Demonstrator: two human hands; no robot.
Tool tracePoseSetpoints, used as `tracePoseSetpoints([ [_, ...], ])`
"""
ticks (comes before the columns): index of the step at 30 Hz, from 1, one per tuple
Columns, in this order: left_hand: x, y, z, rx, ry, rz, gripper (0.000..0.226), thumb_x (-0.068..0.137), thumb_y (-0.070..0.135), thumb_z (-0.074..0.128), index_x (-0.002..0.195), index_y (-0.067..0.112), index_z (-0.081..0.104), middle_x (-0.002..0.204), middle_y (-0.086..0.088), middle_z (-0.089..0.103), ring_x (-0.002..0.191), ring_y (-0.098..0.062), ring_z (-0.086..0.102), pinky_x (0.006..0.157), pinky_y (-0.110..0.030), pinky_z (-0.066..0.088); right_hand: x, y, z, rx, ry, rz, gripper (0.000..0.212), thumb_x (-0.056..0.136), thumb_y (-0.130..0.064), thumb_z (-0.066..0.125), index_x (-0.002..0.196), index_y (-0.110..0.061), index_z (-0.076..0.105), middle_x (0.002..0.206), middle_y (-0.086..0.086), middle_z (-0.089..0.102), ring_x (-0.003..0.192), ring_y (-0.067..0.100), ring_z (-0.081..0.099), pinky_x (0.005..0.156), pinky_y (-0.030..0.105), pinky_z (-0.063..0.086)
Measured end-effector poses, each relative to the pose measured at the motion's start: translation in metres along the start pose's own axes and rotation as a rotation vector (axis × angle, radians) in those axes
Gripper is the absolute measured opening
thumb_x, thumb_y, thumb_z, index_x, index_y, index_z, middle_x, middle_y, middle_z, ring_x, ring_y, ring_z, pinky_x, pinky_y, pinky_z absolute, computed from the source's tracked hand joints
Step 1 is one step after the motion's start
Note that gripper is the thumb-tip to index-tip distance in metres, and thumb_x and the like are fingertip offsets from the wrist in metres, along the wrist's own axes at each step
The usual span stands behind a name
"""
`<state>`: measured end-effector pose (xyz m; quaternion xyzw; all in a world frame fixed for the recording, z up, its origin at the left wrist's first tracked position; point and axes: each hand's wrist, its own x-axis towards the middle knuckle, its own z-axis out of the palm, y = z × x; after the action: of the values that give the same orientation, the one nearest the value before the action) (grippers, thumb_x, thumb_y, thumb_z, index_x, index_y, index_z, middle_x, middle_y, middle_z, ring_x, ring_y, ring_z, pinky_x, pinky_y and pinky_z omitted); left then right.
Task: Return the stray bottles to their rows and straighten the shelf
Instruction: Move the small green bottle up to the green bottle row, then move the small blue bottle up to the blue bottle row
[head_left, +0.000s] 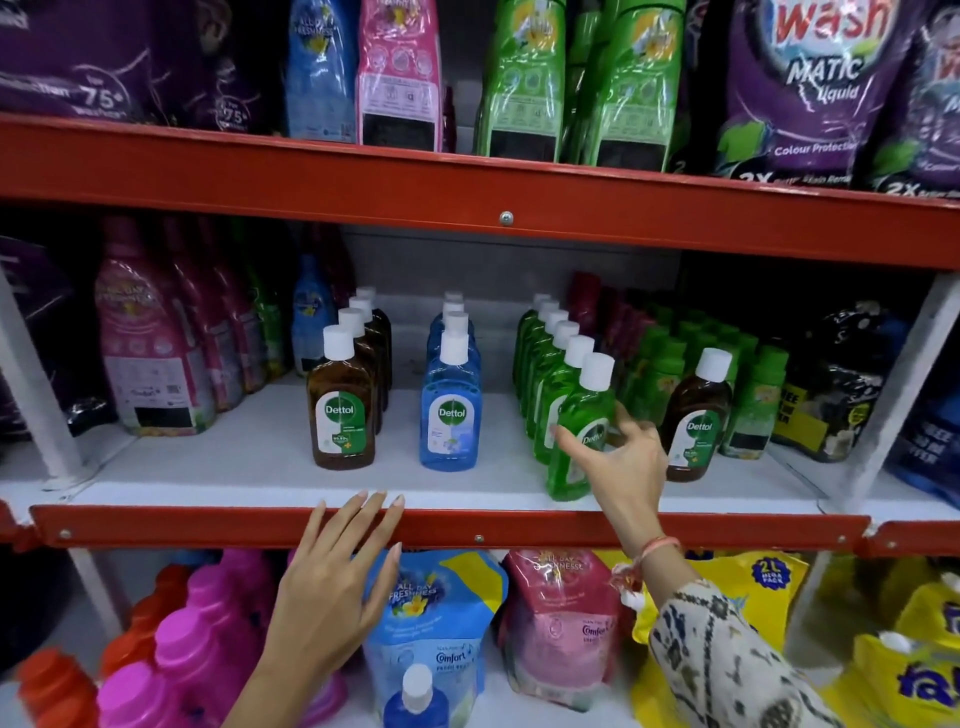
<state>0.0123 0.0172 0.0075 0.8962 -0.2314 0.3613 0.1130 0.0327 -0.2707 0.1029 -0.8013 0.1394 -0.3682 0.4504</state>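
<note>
Step in hand: straightening green row. Right hand (618, 457) spread open, fingertips touching front green bottle (579, 431), which tilts at shelf (249, 457) front edge; no full grasp. Left hand (332, 587) open, flat on red rail (208, 525). Stray brown bottle (696, 421) stands right of green row, well apart from brown row (345, 395). Next likely: take stray, carry left past blue row (451, 400).

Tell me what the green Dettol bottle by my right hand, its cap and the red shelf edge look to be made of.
Green Dettol bottle: likely clear, glossy plastic; light passes through the green liquid. Its cap: opaque white, matte-looking plastic, probably. Red shelf edge: seemingly painted metal, given the flat beam with bolt heads and a slight sheen.
</note>
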Motion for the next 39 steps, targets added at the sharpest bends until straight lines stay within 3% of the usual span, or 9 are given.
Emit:
tracePoseSetpoints([
  [4,0.000,0.000,0.001,-0.003,0.010,-0.004,0.047,0.098,0.037,0.035,0.137,0.018,0.053,0.134,-0.001,0.062,0.126,-0.019,0.056,0.115,-0.046,0.031,0.003,0.000,0.001,-0.016,-0.028,0.023,0.064,0.065,-0.047,0.086,0.114,-0.008,0.069,0.119,0.015,0.059,0.114,0.030,0.057,0.088,0.033,0.045],
  [11,0.001,0.001,-0.001,0.030,-0.002,-0.019,0.048,0.099,0.039,0.032,0.135,0.018,0.055,0.132,-0.003,0.064,0.124,-0.021,0.058,0.113,-0.045,0.032,0.000,0.001,0.000,-0.039,-0.074,0.022,0.067,0.068,-0.051,0.082,0.117,-0.008,0.066,0.119,0.015,0.060,0.116,0.031,0.055,0.088,0.031,0.041],
  [14,0.002,-0.001,-0.002,0.080,-0.047,-0.011,0.050,0.099,0.041,0.031,0.139,0.018,0.050,0.138,-0.005,0.059,0.129,-0.024,0.054,0.114,-0.047,0.031,-0.014,-0.005,0.001,-0.009,-0.118,0.040,0.079,0.074,-0.052,0.077,0.133,-0.005,0.051,0.130,0.013,0.049,0.130,0.032,0.045,0.100,0.033,0.038],
  [18,-0.003,-0.007,-0.003,0.147,-0.065,-0.025,0.057,0.096,0.042,0.036,0.147,0.017,0.037,0.153,-0.009,0.041,0.142,-0.026,0.037,0.115,-0.055,0.031,-0.052,-0.013,0.007,0.035,-0.096,-0.002,0.099,0.082,-0.048,0.072,0.155,-0.009,0.017,0.163,0.008,0.018,0.149,0.021,0.018,0.119,0.031,0.019],
  [22,-0.007,-0.018,-0.007,0.165,-0.039,-0.053,0.060,0.096,0.042,0.036,0.150,0.015,0.031,0.160,-0.009,0.028,0.148,-0.024,0.025,0.118,-0.056,0.025,-0.101,-0.007,0.020,0.155,0.004,-0.127,0.076,0.086,-0.030,0.072,0.150,-0.018,0.032,0.149,0.003,0.034,0.139,0.013,0.034,0.116,0.028,0.029],
  [27,-0.012,-0.025,-0.004,0.189,-0.092,-0.087,0.062,0.098,0.046,0.033,0.151,0.017,0.025,0.162,-0.010,0.022,0.150,-0.025,0.018,0.118,-0.057,0.023,-0.163,0.017,0.046,0.263,-0.114,-0.129,0.070,0.081,-0.030,0.077,0.139,-0.019,0.041,0.125,-0.001,0.045,0.122,0.009,0.049,0.103,0.026,0.044],
  [31,-0.012,-0.025,-0.002,0.162,-0.084,-0.100,0.059,0.098,0.046,0.032,0.150,0.016,0.029,0.153,-0.014,0.040,0.145,-0.029,0.031,0.118,-0.058,0.021,-0.213,0.047,0.072,0.211,-0.292,0.004,0.079,0.073,-0.047,0.074,0.139,-0.020,0.040,0.123,-0.003,0.045,0.123,0.016,0.048,0.104,0.042,0.046],
  [34,-0.012,-0.026,-0.002,0.143,-0.048,-0.093,0.056,0.098,0.044,0.033,0.146,0.015,0.037,0.142,-0.016,0.052,0.137,-0.033,0.042,0.118,-0.058,0.022,-0.247,0.070,0.091,0.114,-0.365,0.142,0.094,0.062,-0.054,0.074,0.139,-0.014,0.038,0.123,-0.001,0.043,0.123,0.023,0.046,0.107,0.040,0.041],
  [39,-0.012,-0.026,0.001,0.090,-0.001,-0.098,0.054,0.099,0.042,0.035,0.144,0.014,0.039,0.137,-0.016,0.054,0.133,-0.033,0.044,0.119,-0.058,0.020,-0.280,0.091,0.123,0.031,-0.347,0.420,0.093,0.064,-0.030,0.089,0.134,0.000,0.037,0.118,0.005,0.037,0.120,0.037,0.049,0.098,0.041,0.045],
])
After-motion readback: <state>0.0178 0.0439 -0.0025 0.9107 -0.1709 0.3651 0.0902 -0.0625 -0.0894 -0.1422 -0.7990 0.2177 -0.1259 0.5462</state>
